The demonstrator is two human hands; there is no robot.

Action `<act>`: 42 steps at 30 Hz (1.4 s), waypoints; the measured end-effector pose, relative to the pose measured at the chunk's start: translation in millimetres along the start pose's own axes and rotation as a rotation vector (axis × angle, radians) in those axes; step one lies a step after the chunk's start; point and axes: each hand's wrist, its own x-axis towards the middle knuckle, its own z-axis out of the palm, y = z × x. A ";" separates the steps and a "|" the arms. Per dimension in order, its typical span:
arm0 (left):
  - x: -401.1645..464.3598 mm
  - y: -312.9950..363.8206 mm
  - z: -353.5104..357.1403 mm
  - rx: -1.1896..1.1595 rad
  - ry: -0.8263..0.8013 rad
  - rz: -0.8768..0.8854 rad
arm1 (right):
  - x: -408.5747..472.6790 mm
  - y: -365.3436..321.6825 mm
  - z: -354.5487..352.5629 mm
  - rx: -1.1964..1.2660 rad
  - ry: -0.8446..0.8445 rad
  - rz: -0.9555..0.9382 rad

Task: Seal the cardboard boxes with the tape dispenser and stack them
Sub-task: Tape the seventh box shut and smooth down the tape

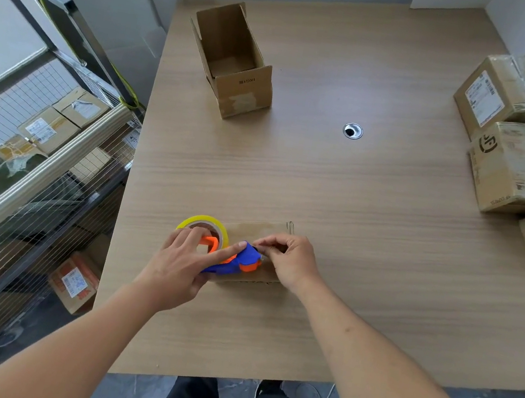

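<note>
Both forearms reach forward from the near edge of the tabletop [372, 217] and meet over a flat cardboard box [255, 232] lying close to that edge. The left hand [187, 266] curls round the blue and orange tape dispenser [237, 259], its forefinger stretched out along the top of the body and its thumb underneath, so the tool is firmly held against the box lid. The dispenser's yellow tape roll [206, 224] sits at the left end of the box. The right hand [289, 259] is bent at the wrist with fingertips pinched together just beside the dispenser's front end; it seems to nip the loose tape end, though the tape itself is too thin to make out. At the right edge of the tabletop stands a cluster of sealed boxes [523, 166], taped and labelled, touching one another and stacked in part. Toward the far left stands an open box [232, 61], flaps up, its inside bare as far as can be seen. Between these groups the wood surface lies open, broken only by a small cable grommet [352, 131]. Left of the tabletop a wire cage trolley [29, 194] holds more parcels.
</note>
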 end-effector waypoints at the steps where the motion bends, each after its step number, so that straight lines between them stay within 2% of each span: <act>1: 0.2 -1.8 -0.3 -0.012 -0.001 -0.008 | -0.2 0.2 -1.9 0.007 0.012 0.011; 7: 1.3 -9.1 -3.7 -0.046 -0.066 -0.056 | -5.3 7.7 -38.6 0.093 0.127 0.116; 12: 3.7 -9.3 -7.5 -0.053 -0.053 -0.034 | -6.1 13.8 -64.1 0.098 0.259 0.248; 21: 9.4 -11.0 -5.0 -0.091 -0.094 -0.029 | 4.6 19.2 -67.1 0.233 0.198 0.381; 29: 11.2 -11.5 -2.1 -0.108 -0.085 -0.034 | 19.2 42.1 -51.5 0.188 0.192 0.379; 37: 13.0 -12.2 1.1 -0.098 -0.099 -0.031 | 19.1 58.9 -37.6 0.042 0.269 0.328; 39: 12.2 -11.8 1.3 -0.100 -0.086 -0.026 | 15.5 50.6 -39.3 -0.104 0.312 0.270; 42: 12.0 -11.4 0.3 -0.103 -0.070 -0.019 | 0.3 31.0 -24.9 -0.257 0.426 0.081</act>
